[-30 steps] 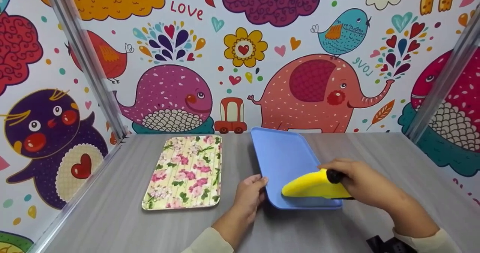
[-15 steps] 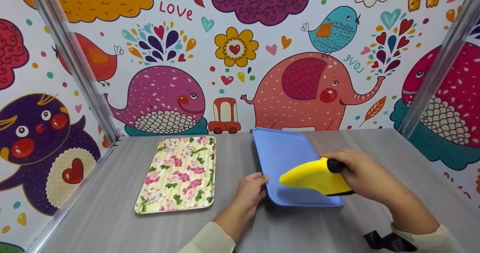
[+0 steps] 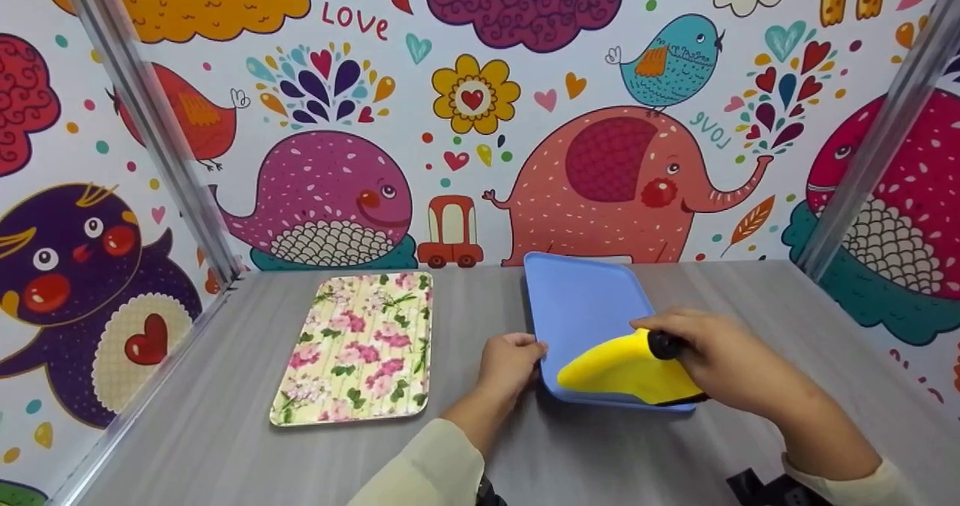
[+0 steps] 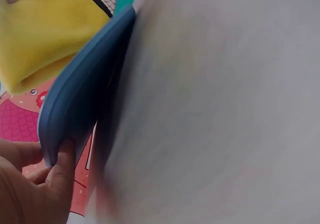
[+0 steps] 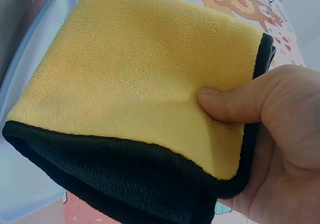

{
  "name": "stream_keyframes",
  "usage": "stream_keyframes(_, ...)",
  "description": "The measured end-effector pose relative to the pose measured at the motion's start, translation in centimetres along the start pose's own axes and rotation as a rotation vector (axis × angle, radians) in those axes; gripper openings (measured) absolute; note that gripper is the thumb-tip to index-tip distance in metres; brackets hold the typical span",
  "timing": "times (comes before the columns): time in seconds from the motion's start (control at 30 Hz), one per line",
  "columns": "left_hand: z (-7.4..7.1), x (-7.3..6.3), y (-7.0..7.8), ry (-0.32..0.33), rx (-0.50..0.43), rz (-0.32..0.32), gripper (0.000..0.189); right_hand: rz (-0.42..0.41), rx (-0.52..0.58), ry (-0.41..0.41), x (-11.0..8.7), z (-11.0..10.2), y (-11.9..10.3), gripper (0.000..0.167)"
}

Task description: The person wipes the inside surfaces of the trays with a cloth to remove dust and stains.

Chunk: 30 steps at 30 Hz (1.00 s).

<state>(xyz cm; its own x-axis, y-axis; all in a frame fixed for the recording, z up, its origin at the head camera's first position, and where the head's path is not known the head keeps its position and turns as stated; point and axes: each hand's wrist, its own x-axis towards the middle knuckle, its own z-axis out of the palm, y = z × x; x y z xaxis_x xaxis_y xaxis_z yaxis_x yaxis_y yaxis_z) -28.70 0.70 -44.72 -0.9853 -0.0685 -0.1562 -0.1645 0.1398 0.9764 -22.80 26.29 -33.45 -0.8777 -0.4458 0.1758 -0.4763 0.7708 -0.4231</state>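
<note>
I have the left hand (image 3: 510, 367) on the left rim of the blue tray (image 3: 585, 303), thumb on one side and fingers on the other, so the rim is pinched near the corner closest to me. The tray sits to the right of centre, tilted and at least partly raised over the grey surface (image 3: 225, 435), with a shadow beneath; whether any of its edge touches down I cannot tell. My right hand (image 3: 724, 360) holds the yellow cloth (image 3: 626, 367) by one end, its thumb pressed on the yellow face and its fingers curled behind. I read the cloth as folded: the right wrist view shows its black edging and a dark inner side hanging toward the lower left. From the head view it covers the near right part of the tray, but I cannot tell whether it touches the tray's face. Well to the left of both hands, the floral tray (image 3: 356, 352) lies flat, pink blossoms and green leaves on a pale yellow ground. Behind everything I see the printed wall (image 3: 480, 26), with a purple whale (image 3: 330, 184) above the floral tray and a coral elephant (image 3: 611, 176) above the blue one.
</note>
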Motion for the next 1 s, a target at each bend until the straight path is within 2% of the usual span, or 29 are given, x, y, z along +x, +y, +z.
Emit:
stream_keyframes(0.33, 1.2, 1.0, 0.2, 0.023, 0.266, 0.048, 0.005, -0.041, -0.007, -0.002, -0.3, 0.3, -0.4, 0.057)
stream_keyframes(0.43, 1.3, 1.3, 0.3, 0.018, 0.349, 0.064, 0.014, -0.054, -0.013, -0.001, -0.2, 0.4, -0.4, 0.057)
stream_keyframes(0.57, 1.2, 1.4, 0.4, 0.009, 0.413, 0.084, 0.021, -0.068, -0.023, -0.008, -0.1, 0.4, -0.5, 0.057)
stream_keyframes(0.77, 1.1, 1.8, 0.1, -0.008, 0.452, 0.064, 0.015, -0.058, -0.019, -0.02, 0.1, 0.5, -0.5, 0.056)
stream_keyframes(1.0, 0.6, 2.0, 0.2, -0.031, 0.418, 0.04, 0.02, -0.021, -0.021, -0.03, 0.2, 0.7, -0.6, 0.054)
